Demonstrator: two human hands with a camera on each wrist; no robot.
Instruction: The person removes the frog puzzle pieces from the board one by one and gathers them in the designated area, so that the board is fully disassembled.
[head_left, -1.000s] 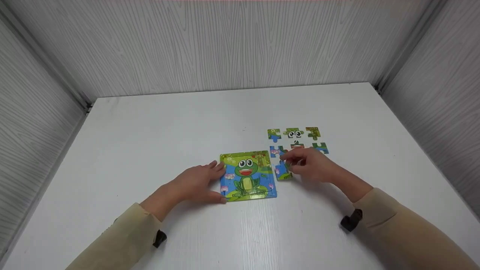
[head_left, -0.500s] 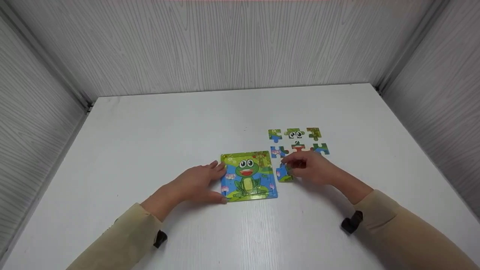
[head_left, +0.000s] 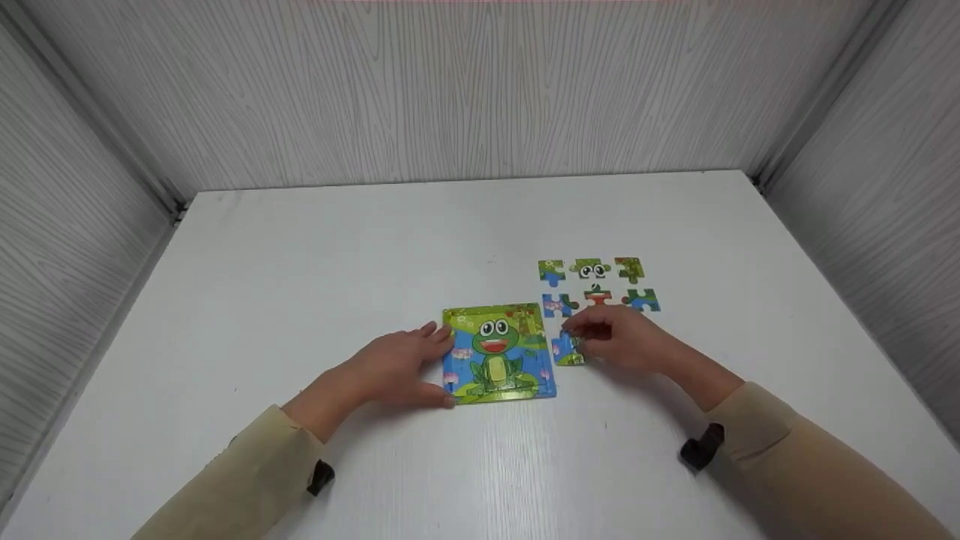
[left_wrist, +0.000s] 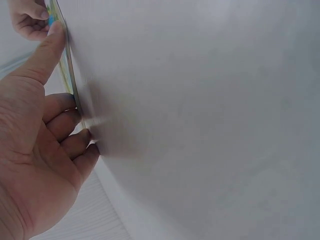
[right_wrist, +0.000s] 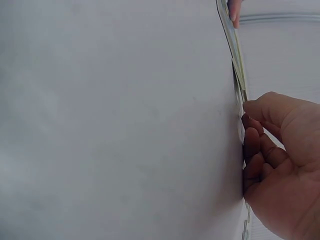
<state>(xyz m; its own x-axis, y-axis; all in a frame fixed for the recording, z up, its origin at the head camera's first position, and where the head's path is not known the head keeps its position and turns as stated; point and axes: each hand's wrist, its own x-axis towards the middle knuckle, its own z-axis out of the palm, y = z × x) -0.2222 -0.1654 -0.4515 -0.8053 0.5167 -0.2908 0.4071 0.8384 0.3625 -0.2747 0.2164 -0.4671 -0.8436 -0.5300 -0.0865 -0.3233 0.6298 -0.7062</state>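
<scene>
A square frog puzzle board (head_left: 531, 358) lies flat on the table in the head view. My left hand (head_left: 390, 367) rests along its left side, the thumb at the near corner and the fingers at the edge higher up. Just right of the board, my right hand (head_left: 626, 337) pinches a blue and green puzzle piece (head_left: 568, 352) between thumb and fingers. In the right wrist view, that puzzle piece (right_wrist: 240, 80) looks tilted, edge-on at the fingertips. The hand covers part of it and whatever lies beneath.
Several loose puzzle pieces lie in rows behind my right hand, among them a piece with eyes (head_left: 589, 270), a red-mouthed piece (head_left: 598, 296) and a flower piece (head_left: 556, 304). A wood-grain panel (head_left: 465, 90) closes off the table's back; others stand at both sides.
My right hand has shifted slightly toward me with the pinched puzzle piece, uncovering more of the red-mouthed piece and the flower piece. My left hand stays on the board.
</scene>
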